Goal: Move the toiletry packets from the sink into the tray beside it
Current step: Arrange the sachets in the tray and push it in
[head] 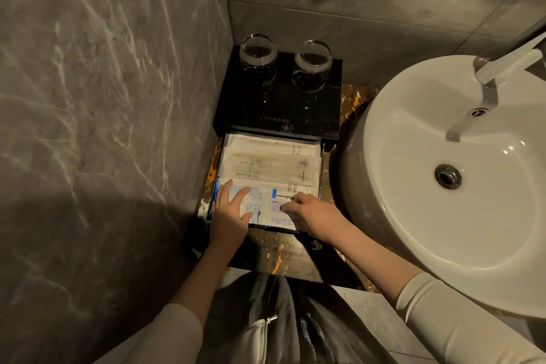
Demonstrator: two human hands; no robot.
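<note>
Toiletry packets (pixel 270 161) lie flat in the black tray (pixel 321 156) just left of the white sink (pixel 413 245). Our left hand (pixel 229 213) rests with straight, spread fingers on a clear blue-printed packet (pixel 254 199) at the near edge. Our right hand (pixel 310 214) presses curled fingertips on the white packet (pixel 277 213) beside it; we cannot tell whether they pinch it. Two glasses (pixel 258 57) stand behind on the black stand (pixel 280 109).

"TOOTH BRUSH" on paper packets (pixel 271 161)

The packets (pixel 270 161) lie flat in rows, filling the black tray (pixel 321 168). The near ones are clear with blue print. The white sink (pixel 413 216) stands just right of the tray.
</note>
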